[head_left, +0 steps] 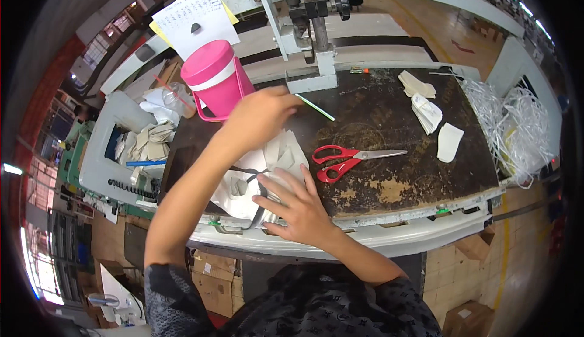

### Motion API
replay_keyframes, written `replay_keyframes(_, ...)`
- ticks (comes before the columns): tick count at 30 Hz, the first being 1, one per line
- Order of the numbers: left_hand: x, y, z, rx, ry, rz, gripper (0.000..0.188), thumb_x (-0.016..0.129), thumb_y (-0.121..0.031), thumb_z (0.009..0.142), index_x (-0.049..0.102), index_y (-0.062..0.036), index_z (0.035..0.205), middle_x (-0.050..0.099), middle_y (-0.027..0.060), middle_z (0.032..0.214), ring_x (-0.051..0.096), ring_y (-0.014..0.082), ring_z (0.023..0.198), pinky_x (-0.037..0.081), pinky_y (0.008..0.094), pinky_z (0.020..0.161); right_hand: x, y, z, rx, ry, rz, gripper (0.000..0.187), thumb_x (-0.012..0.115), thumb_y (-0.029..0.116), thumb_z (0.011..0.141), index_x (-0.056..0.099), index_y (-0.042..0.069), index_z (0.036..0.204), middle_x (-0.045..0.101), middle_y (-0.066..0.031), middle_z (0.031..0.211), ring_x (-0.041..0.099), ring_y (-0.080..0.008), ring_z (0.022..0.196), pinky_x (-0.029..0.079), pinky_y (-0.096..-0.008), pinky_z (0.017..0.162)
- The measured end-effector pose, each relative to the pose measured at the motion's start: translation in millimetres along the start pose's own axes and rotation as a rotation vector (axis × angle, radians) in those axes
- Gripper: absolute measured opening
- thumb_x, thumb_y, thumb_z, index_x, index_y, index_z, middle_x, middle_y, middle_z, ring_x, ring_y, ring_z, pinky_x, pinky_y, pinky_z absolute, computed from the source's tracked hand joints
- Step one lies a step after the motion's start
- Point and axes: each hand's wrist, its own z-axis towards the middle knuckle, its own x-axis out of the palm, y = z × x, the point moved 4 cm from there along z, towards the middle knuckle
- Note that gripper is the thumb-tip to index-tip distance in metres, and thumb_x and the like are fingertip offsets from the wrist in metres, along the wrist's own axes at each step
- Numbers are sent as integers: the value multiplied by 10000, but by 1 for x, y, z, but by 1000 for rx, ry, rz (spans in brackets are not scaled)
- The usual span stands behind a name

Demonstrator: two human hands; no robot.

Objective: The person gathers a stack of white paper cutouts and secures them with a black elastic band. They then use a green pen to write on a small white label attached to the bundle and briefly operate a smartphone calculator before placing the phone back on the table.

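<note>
My left hand (263,118) reaches across to the table's middle, its fingers closed at one end of a slim white-and-green pen (317,108). The pen's other end points away to the right. Spread flat, my right hand (299,209) presses on a bundle of white cloth pieces (286,149) near the front edge. A dark strap (260,203) crosses this bundle, partly under my fingers. To the right of the bundle lie red-handled scissors (353,159), blades pointing right.
A pink jug (214,75) stands behind my left hand, beside a clear cup with a straw (178,101). Cut white pieces (426,113) lie at the right. White strips (514,127) heap beyond them. A metal clamp post (317,27) rises at the back.
</note>
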Motion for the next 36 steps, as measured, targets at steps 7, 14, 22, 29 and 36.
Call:
replay_keyframes(7, 106, 65, 62, 21, 548, 160, 240, 749, -137, 850, 700, -103, 1082, 656, 132, 1069, 646, 360, 1047, 528, 475, 865, -9, -9, -12, -75, -26, 192, 395, 833, 233, 707, 725, 128, 1072, 564, -59, 1486, 439, -340, 1431, 262, -634, 1183)
replay_keyframes(14, 23, -19, 62, 274, -2, -194, 112, 667, -90, 922, 621, -35, 1008, 672, 170, 934, 657, 399, 847, 513, 464, 728, -41, -42, -23, -132, -393, 816, 685, 871, 507, 750, 663, 15, 1179, 650, -188, 1217, 615, -326, 1134, 410, -517, 1042)
replay_keyframes(22, -42, -100, -82, 351, -231, -253, 312, 796, -130, 791, 738, -23, 1079, 678, 192, 1104, 695, 335, 932, 580, 426, 776, -78, -25, 18, -26, -349, 258, 334, 808, 3, 841, 620, -68, 1108, 694, -121, 828, 645, -99, 675, 507, -253, 593)
replay_keyframes(29, -12, -24, -169, -189, -161, -185, 554, 841, -421, 767, 733, -103, 1208, 638, 148, 1308, 606, 361, 1203, 433, 497, 1006, -47, -46, 53, 370, 32, 1066, 205, 698, -26, 923, 567, -31, 1081, 722, -111, 841, 687, -93, 697, 540, -231, 609)
replay_keyframes(36, 26, -18, -203, -274, -333, -252, 599, 674, -623, 873, 765, -153, 1234, 653, 162, 1333, 572, 365, 1285, 316, 537, 1137, 5, -47, 118, 553, 477, 764, 73, 695, -61, 891, 741, -64, 947, 747, -88, 805, 703, -86, 698, 546, -225, 608)
